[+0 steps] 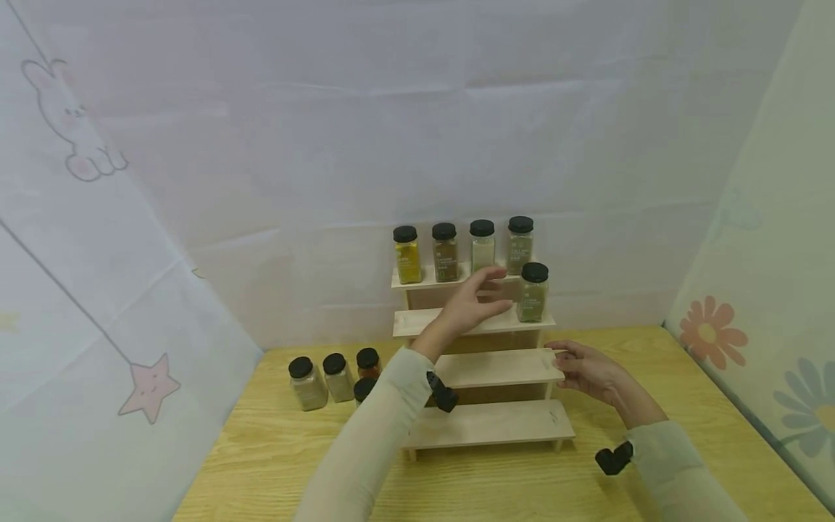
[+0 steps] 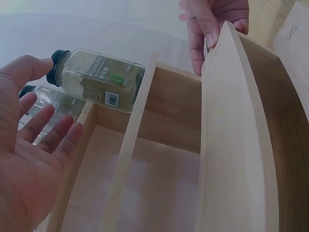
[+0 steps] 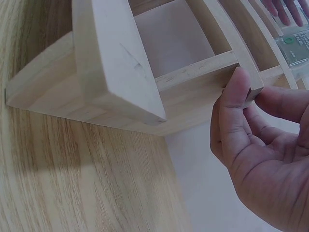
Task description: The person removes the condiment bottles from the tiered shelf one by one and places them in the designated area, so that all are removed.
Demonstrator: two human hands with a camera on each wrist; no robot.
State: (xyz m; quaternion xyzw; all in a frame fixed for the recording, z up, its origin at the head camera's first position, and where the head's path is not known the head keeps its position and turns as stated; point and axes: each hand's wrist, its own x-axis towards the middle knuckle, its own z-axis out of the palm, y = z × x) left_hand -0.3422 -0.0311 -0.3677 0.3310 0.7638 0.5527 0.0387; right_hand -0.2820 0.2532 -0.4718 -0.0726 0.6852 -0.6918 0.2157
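A four-tier wooden shelf rack [image 1: 489, 424] stands on the table. On its second tier from the top, at the right end, sits a black-lidded spice jar [image 1: 532, 299] of green powder. My left hand [image 1: 470, 308] is just left of this jar with fingers spread; in the left wrist view the thumb tip is right at the lid [image 2: 57, 67], and the palm holds nothing. My right hand [image 1: 590, 373] pinches the right end of the third tier board [image 1: 489, 368] between thumb and fingers, as the right wrist view shows at the board's end [image 3: 255, 87].
Several spice jars line the top tier, among them a yellow one [image 1: 408, 262] and a brown one [image 1: 446, 261]. More jars, including a pale one [image 1: 309, 391], stand on the table [image 1: 261, 464] left of the rack, partly behind my left sleeve. A printed cloth [image 1: 326, 159] hangs behind.
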